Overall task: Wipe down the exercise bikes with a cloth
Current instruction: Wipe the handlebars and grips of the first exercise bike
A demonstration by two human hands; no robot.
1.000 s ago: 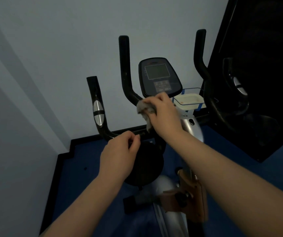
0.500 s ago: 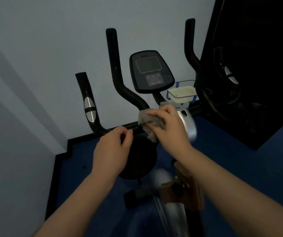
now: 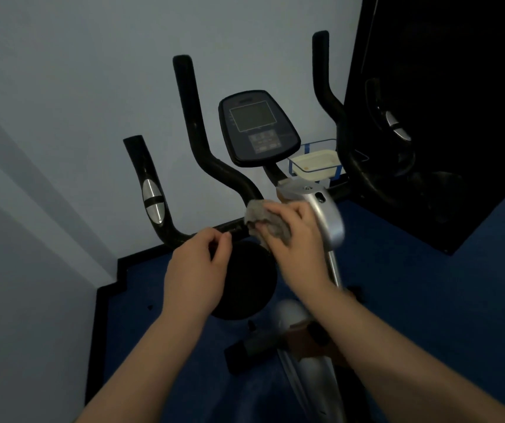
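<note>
Head view: you're mid-wipe on the exercise bike (image 3: 321,209), right hand (image 3: 294,236) bunching the fuzzy grey cloth (image 3: 263,219) against the handlebar (image 3: 214,169) crossbar just below the console (image 3: 257,129). Your left hand (image 3: 196,267) curls around that matte black bar. Next probably the curved foam grips, then the glossy console.

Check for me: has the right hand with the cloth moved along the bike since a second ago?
Yes. The right hand and cloth have slid down from just under the console to the handlebar crossbar, closer to the left hand.
</note>
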